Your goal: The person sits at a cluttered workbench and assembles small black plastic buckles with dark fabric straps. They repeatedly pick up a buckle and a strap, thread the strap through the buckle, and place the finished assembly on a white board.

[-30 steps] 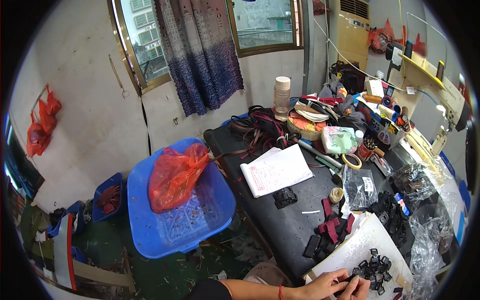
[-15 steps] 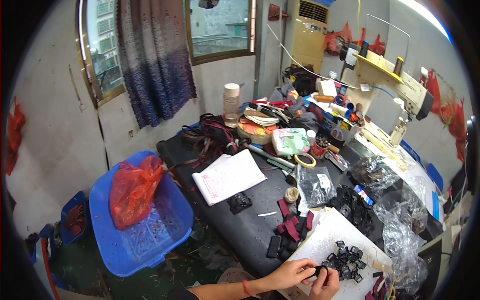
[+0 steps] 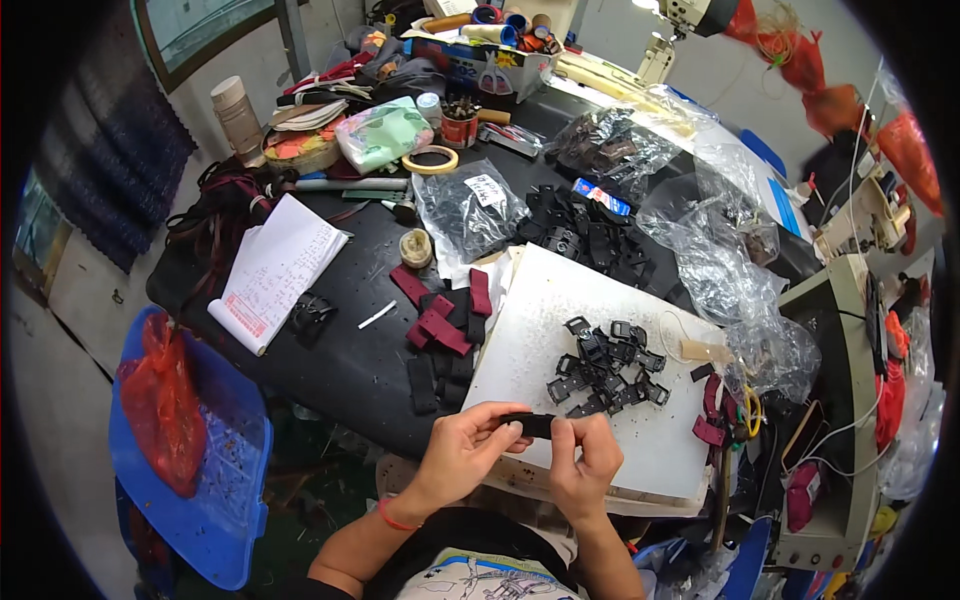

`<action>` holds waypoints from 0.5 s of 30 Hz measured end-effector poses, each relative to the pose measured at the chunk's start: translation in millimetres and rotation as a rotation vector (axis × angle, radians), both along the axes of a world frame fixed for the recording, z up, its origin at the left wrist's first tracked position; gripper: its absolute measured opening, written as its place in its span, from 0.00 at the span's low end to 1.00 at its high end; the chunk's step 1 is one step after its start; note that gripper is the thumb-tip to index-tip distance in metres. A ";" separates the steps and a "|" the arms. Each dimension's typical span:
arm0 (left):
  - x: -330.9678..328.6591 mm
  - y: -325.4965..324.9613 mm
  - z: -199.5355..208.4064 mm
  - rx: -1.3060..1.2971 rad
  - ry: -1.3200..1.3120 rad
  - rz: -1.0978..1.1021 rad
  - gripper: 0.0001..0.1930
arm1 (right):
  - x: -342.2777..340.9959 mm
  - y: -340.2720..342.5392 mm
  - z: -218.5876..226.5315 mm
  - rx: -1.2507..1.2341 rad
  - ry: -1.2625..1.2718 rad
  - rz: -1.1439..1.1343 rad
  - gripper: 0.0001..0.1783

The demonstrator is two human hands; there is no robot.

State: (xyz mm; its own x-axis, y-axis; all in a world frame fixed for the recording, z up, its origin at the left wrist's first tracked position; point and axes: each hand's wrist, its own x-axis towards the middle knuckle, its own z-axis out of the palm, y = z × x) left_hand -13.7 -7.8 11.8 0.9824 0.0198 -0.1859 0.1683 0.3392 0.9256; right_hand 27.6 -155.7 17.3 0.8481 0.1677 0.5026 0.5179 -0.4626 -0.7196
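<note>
One blk strip [image 3: 537, 426] runs lengthwise approx L-R btwn hands [image 3: 463, 450] [image 3: 588, 468].

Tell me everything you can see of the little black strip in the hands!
The black strip is narrow and dull, and looks like fabric or webbing. It lies roughly level from side to side, pinched between the left hand and the right hand, over the near part of the white board. Fingers hide parts, so I can't tell its full length.
</note>
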 end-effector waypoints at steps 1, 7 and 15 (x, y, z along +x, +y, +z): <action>-1.6 2.9 4.6 -0.085 0.018 -0.022 0.14 | 2.9 -0.7 -3.2 0.024 0.004 -0.008 0.08; -2.6 10.6 -3.8 -0.108 0.061 -0.046 0.15 | 4.1 0.4 2.3 -0.005 0.159 0.124 0.08; 18.4 -1.2 8.4 0.160 -0.136 0.219 0.18 | 99.8 -21.0 36.0 -0.263 0.156 -0.102 0.13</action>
State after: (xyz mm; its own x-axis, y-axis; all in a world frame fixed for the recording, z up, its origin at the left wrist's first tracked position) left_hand 4.8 -9.0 20.3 0.9673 0.2519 -0.0301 -0.0221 0.2020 0.9791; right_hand 127.4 -176.7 53.3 0.9305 0.1845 0.3164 0.3523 -0.6872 -0.6354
